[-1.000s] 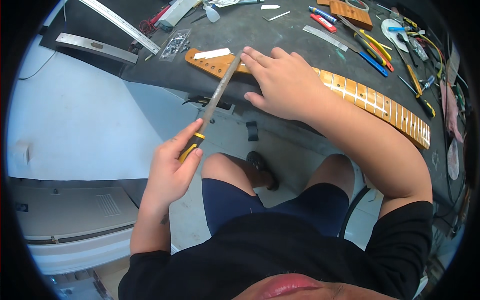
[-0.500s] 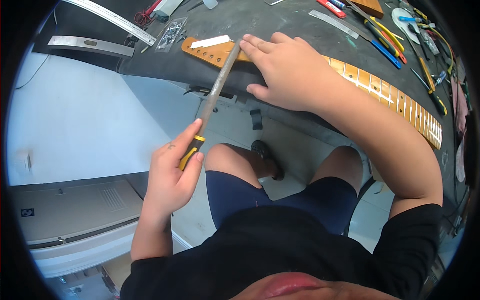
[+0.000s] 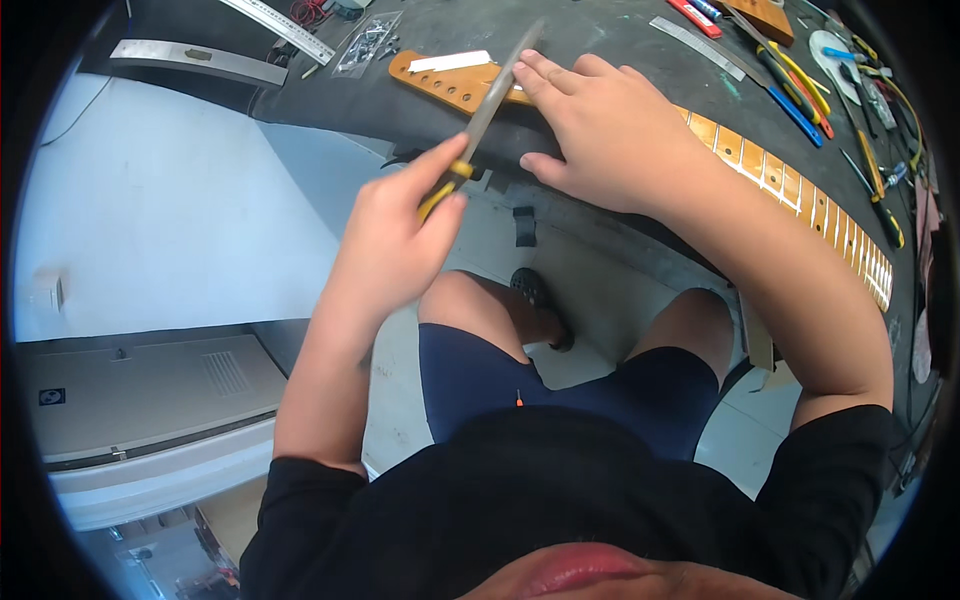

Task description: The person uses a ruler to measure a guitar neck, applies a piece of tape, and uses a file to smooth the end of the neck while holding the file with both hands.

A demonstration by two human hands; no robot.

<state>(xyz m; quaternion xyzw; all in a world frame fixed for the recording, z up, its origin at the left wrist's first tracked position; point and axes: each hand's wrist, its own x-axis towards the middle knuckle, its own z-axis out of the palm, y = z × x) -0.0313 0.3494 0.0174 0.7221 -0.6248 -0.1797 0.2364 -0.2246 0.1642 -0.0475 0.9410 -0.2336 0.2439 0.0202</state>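
My left hand [image 3: 395, 225] grips the yellow-and-black handle of a metal file [image 3: 490, 105], index finger stretched along it. The file's blade slants up and to the right across the guitar neck [image 3: 800, 197], near the headstock [image 3: 437, 86]. My right hand [image 3: 605, 135] lies palm down over the neck, fingers stretched out and thumb apart. Its foremost fingertips are at the blade's side; whether they press on it I cannot tell. A white strip [image 3: 450, 61] lies on the headstock. My right hand and forearm hide part of the fretboard.
Beyond my right arm lie a thin steel ruler [image 3: 698, 47], pliers and several screwdrivers [image 3: 885, 222]. At the left are a curved metal bar [image 3: 200, 62], a long white ruler [image 3: 280, 30] and a clear bag of small hardware [image 3: 366, 45]. The dark bench's near edge runs below the neck.
My left hand has pushed the file forward, up and to the right, so its tip now reaches past my right fingertips. My right hand stays in place on the neck. The view has shifted slightly.
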